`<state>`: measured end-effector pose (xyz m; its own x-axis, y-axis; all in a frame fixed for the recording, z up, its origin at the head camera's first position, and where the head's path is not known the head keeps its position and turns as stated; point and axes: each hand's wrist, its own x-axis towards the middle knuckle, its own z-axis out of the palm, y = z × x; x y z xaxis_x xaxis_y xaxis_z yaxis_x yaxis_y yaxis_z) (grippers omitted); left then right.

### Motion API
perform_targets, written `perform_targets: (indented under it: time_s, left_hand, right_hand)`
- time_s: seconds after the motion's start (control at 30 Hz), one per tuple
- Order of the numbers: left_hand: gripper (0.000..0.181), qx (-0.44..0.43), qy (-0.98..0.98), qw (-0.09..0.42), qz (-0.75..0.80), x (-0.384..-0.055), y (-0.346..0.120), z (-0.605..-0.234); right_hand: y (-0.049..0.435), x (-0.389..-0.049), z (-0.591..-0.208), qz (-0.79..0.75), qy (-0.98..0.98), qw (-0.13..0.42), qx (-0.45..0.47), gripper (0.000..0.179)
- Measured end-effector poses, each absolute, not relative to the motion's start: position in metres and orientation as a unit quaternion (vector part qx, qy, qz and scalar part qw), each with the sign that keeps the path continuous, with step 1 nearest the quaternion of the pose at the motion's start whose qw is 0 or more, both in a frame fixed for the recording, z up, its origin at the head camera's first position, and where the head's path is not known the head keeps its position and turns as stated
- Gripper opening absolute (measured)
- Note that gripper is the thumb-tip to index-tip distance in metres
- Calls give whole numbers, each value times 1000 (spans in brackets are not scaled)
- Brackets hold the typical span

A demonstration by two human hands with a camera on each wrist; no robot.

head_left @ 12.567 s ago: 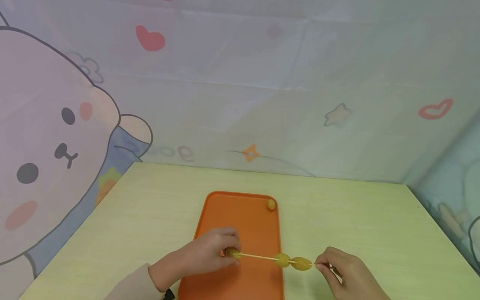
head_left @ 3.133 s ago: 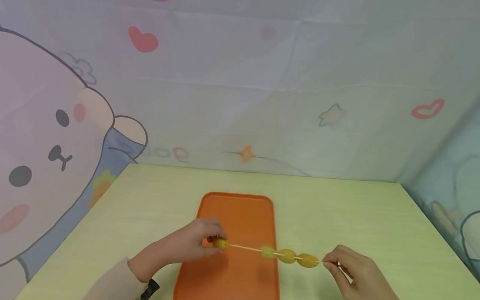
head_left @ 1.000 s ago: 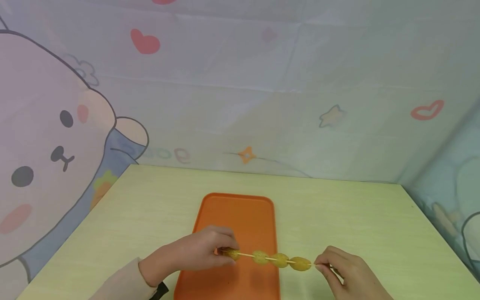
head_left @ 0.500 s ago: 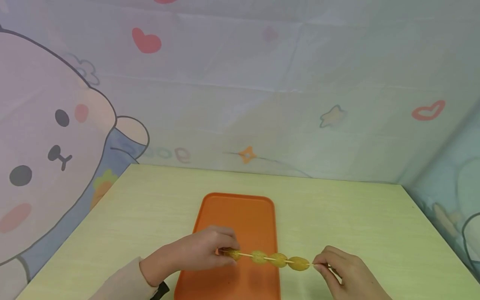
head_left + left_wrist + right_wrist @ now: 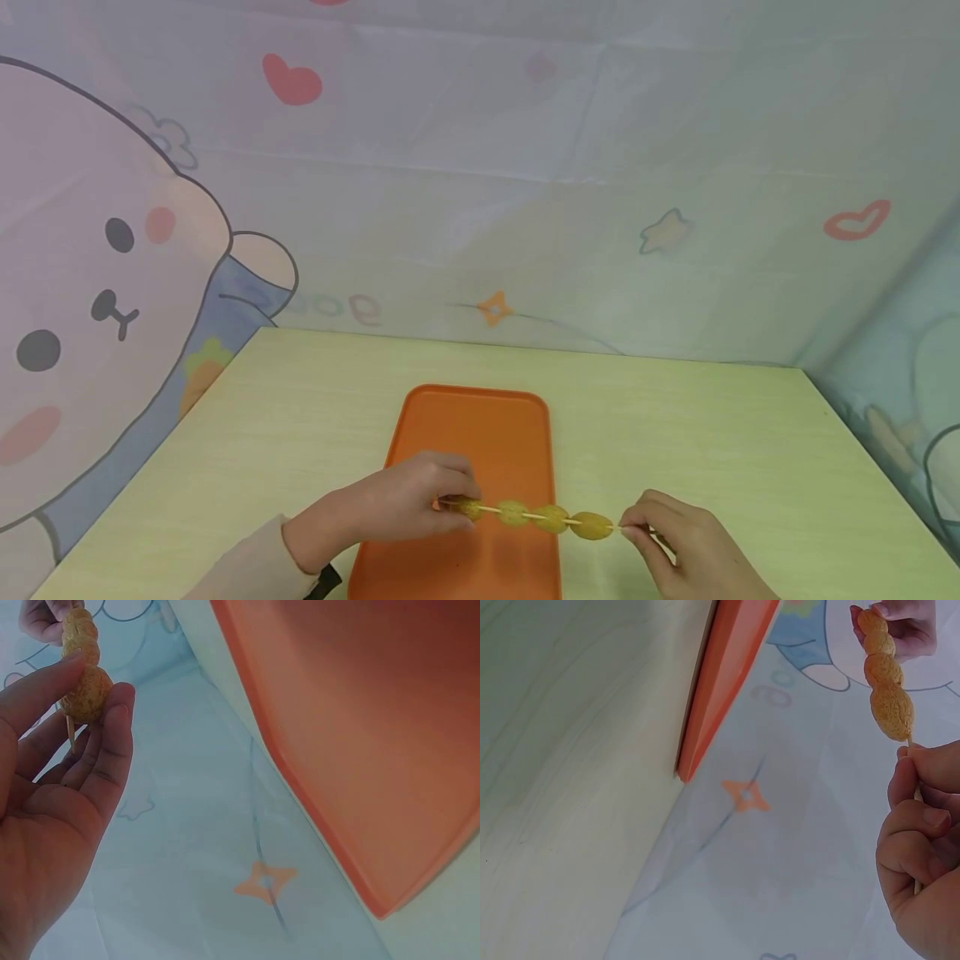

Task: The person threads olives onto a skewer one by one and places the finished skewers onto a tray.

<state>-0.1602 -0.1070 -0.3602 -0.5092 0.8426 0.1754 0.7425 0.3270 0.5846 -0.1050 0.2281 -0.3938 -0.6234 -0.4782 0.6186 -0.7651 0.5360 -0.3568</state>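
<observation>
My right hand (image 5: 693, 546) pinches the end of a thin wooden skewer (image 5: 910, 741), held level above the tray and table. Several yellow-brown, rough-skinned pieces like small potatoes (image 5: 551, 519) are threaded along it. At the other end my left hand (image 5: 408, 500) grips the last potato-like piece (image 5: 88, 695) between thumb and fingers. Bare skewer shows in a short gap between that piece and its neighbour. In the left wrist view the pointed skewer tip (image 5: 71, 735) sticks out beyond the gripped piece. The right hand's fingers curl round the skewer's rear part in the right wrist view.
An orange rectangular tray (image 5: 480, 425) lies lengthwise on the pale wooden table (image 5: 675, 425), below the left hand. A cloth backdrop (image 5: 480, 167) with cartoon prints hangs behind the table. A black strap (image 5: 324, 582) shows at the left wrist.
The piece in the tray's far right corner 12.6 s ago is gone. The skewer gained a piece by 3.1 s ago. Since then the left hand's piece has moved right, nearer the others.
</observation>
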Motion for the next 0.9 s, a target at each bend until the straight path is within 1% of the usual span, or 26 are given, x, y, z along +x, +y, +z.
perform_targets:
  time_s: [0.4, 0.67, 0.9]
  left_hand:
    - [13, 502, 806, 62, 307, -161, -104, -364]
    - [14, 492, 810, 71, 310, -161, -103, -365]
    - [14, 459, 827, 86, 314, -161, -103, -365]
  right_hand:
    - [225, -105, -393, 302, -857, 221, 354, 37]
    - [223, -107, -395, 307, -853, 219, 362, 35]
    - [219, -113, -399, 324, -840, 216, 378, 32]
